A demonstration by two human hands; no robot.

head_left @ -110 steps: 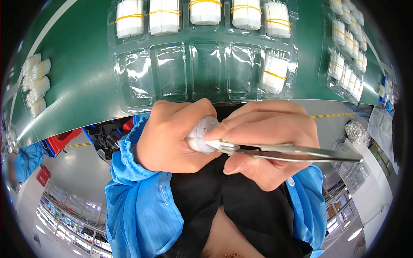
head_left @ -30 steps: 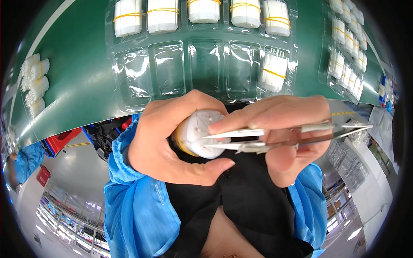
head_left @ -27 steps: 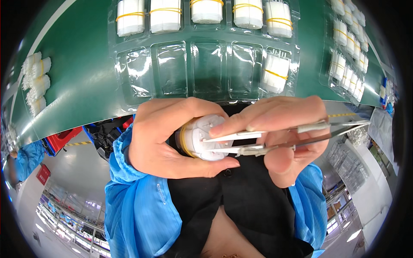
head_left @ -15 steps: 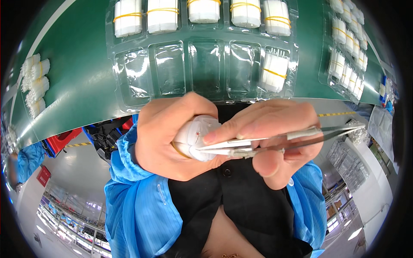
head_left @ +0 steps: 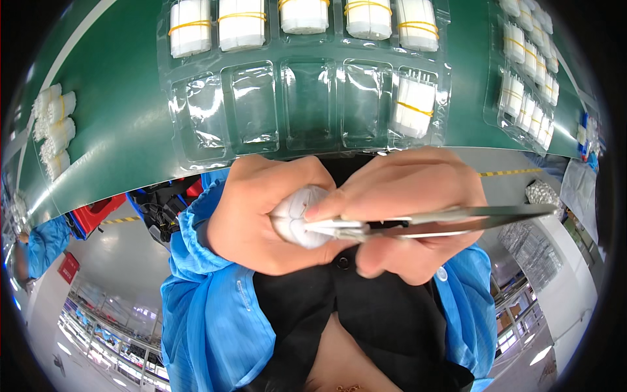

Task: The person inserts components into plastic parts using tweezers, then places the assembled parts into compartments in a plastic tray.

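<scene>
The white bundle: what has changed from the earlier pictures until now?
The left hand closed more around the white bundle, hiding the yellow band seen a second ago. The tweezers in the right hand pinched shut at its end. The tray stayed put.

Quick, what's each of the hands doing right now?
Left hand: closed around a white bundle.
Right hand: closed, holding metal tweezers whose tips are at the bundle.
</scene>
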